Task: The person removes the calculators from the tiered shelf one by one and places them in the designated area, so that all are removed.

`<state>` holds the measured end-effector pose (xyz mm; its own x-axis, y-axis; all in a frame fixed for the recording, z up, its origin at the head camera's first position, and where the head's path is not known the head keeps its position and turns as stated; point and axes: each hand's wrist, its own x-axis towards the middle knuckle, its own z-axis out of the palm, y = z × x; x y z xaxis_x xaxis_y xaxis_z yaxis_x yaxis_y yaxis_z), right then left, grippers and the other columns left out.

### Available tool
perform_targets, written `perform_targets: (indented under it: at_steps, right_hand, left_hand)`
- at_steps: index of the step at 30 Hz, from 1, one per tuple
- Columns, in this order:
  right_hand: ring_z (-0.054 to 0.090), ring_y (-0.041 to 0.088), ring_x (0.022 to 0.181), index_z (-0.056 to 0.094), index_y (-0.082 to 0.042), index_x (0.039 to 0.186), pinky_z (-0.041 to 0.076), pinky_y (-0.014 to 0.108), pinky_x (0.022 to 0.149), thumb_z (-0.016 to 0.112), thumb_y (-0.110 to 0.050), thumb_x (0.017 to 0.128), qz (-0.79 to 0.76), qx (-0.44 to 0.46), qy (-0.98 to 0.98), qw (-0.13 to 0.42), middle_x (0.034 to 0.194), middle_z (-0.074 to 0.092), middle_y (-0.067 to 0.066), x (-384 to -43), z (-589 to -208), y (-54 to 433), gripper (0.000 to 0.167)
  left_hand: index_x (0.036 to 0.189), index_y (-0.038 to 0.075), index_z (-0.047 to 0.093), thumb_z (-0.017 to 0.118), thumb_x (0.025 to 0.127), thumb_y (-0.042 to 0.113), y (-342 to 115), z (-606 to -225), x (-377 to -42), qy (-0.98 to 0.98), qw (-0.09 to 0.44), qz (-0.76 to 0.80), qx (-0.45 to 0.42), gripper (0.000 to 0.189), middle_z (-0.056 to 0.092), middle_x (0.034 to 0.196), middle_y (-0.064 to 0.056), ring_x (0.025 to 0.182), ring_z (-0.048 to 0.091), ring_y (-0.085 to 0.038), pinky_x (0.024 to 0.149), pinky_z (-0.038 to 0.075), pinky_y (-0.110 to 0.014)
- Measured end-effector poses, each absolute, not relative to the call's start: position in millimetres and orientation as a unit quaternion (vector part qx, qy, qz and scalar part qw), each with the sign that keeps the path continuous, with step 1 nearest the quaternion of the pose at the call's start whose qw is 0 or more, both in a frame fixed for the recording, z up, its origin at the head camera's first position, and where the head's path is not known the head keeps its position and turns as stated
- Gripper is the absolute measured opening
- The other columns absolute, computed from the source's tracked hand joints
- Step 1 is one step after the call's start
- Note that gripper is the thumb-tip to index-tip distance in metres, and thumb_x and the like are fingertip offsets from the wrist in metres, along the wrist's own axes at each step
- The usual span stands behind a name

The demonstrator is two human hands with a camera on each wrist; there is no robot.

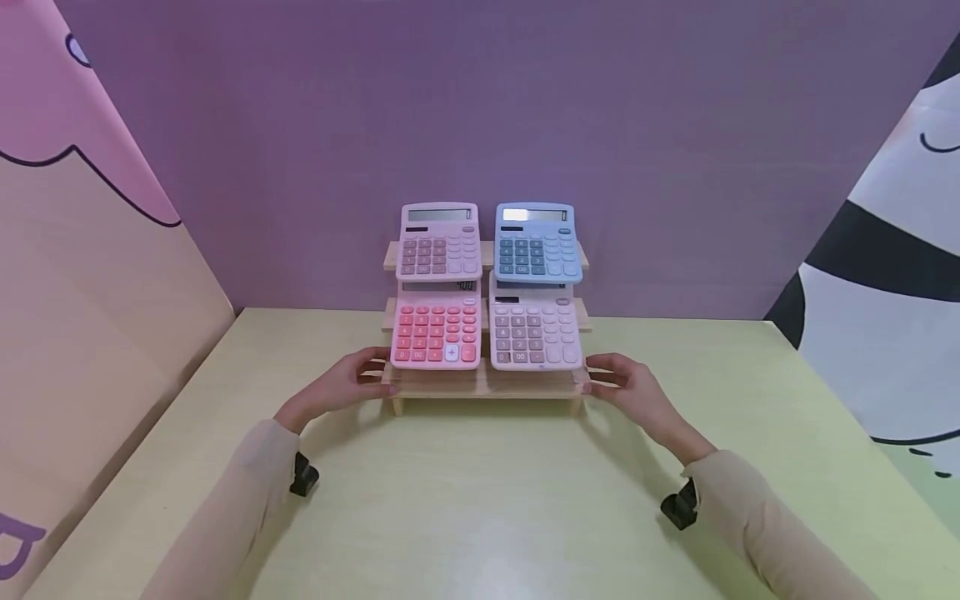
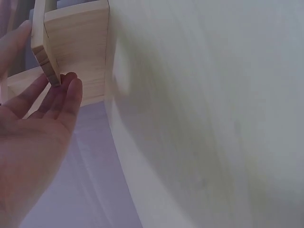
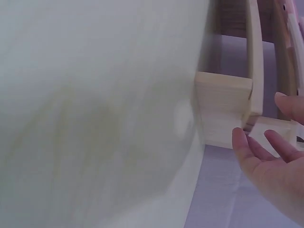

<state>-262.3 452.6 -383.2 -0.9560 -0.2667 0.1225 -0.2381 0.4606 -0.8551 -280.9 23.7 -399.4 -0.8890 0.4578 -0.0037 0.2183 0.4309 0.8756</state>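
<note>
I have the three-tier, pale wooden stand (image 1: 483,385) in the middle of the head view, on the pale yellow-green tabletop (image 1: 480,492) towards its far edge. Four calculators lean on it in two rows: a pale pink calculator with mauve keys (image 1: 440,242) beside a light blue calculator (image 1: 537,242), and below them a pink calculator with red keys (image 1: 435,333) beside a pale lilac calculator (image 1: 536,333). The upper pair overlaps the tops of the lower pair.

The left hand (image 1: 347,383) grips the left end of the bottom shelf, thumb at the front corner and fingers reaching behind. The right hand (image 1: 637,390) holds the opposite end likewise, though my right wrist view crops the hand, so I can't judge how firmly.

I'd worry most about uneven force: if one end rises or slides ahead of the other, the leaning calculators could slip sideways or tip forward. A quick jolt might drop the upper pair onto the lower. Fingertips on so narrow an edge could also slip.

Further out, beige sleeves (image 1: 240,492) carry black wrist cameras (image 1: 303,475), and a plain purple wall (image 1: 480,108) stands behind.
</note>
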Motion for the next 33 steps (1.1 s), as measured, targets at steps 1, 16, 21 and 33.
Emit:
perform_targets:
  at_steps: [1, 16, 21, 33]
  right_hand:
    - [0.053, 0.041, 0.113, 0.048, 0.007, 0.123, 0.053, 0.024, 0.084, 0.062, -0.006, 0.085, -0.498, -0.145, 0.855, 0.015, 0.128, 0.049, 0.026, -263, -382, 453, 0.043]
    - [0.058, 0.021, 0.109, 0.051, 0.002, 0.121, 0.05, 0.011, 0.08, 0.061, -0.015, 0.088, -0.511, -0.128, 0.848, -0.055, 0.123, 0.054, 0.02, -271, -346, 455, 0.038]
    - [0.057, -0.001, 0.098, 0.051, 0.003, 0.121, 0.048, 0.009, 0.08, 0.06, -0.017, 0.088, -0.521, -0.123, 0.842, -0.067, 0.118, 0.057, 0.015, -276, -329, 449, 0.039]
    - [0.058, -0.001, 0.09, 0.05, 0.003, 0.118, 0.048, 0.01, 0.079, 0.059, -0.009, 0.088, -0.597, -0.099, 0.792, -0.078, 0.099, 0.06, -0.009, -295, -299, 436, 0.034]
  left_hand:
    - [0.137, 0.003, 0.034, 0.069, 0.081, 0.025, 24, -400, -281, 0.839, 0.12, 0.492, 0.2, 0.069, 0.036, 0.142, -0.016, 0.127, 0.04, -0.037, 0.104, 0.038, -0.046]
    - [0.136, 0.003, 0.036, 0.07, 0.08, 0.024, 25, -405, -284, 0.844, 0.104, 0.489, 0.193, 0.068, 0.039, 0.14, -0.015, 0.124, 0.042, -0.035, 0.102, 0.041, -0.044]
    - [0.136, 0.002, 0.036, 0.07, 0.081, 0.025, 21, -406, -282, 0.852, 0.097, 0.477, 0.192, 0.068, 0.039, 0.14, -0.016, 0.124, 0.041, -0.036, 0.101, 0.041, -0.045]
    - [0.136, 0.004, 0.036, 0.069, 0.081, 0.029, 20, -408, -284, 0.854, 0.095, 0.469, 0.205, 0.069, 0.038, 0.14, -0.014, 0.127, 0.039, -0.035, 0.102, 0.04, -0.046]
